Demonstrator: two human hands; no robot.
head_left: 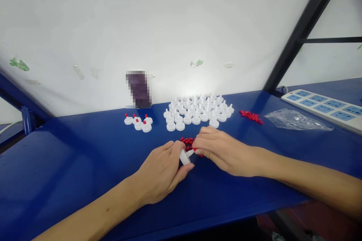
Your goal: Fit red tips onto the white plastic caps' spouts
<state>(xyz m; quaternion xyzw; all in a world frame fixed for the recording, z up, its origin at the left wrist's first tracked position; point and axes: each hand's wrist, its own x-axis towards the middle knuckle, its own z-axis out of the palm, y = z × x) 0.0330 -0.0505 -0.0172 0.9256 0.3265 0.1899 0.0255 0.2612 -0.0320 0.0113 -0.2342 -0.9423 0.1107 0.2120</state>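
My left hand point(162, 167) grips a white nozzle cap point(185, 157), tilted so its thin spout points right. At the spout's tip, the fingers of my right hand point(223, 150) pinch a small red tip cap point(194, 150), mostly hidden by those fingers. Just behind both hands lies a small pile of red tip caps point(187, 141), partly covered by my right hand. Farther back stand many white nozzle caps point(196, 119) with bare spouts pointing up. Several white caps with red tips point(138, 125) stand in a group to the left.
A second pile of red tip caps point(251, 116) lies at the right, beside a clear plastic bag point(296, 119). Behind the bag is a white power strip point(325, 106). A pixelated dark phone-like object point(140, 89) leans on the wall. Everything rests on a blue table point(70, 165).
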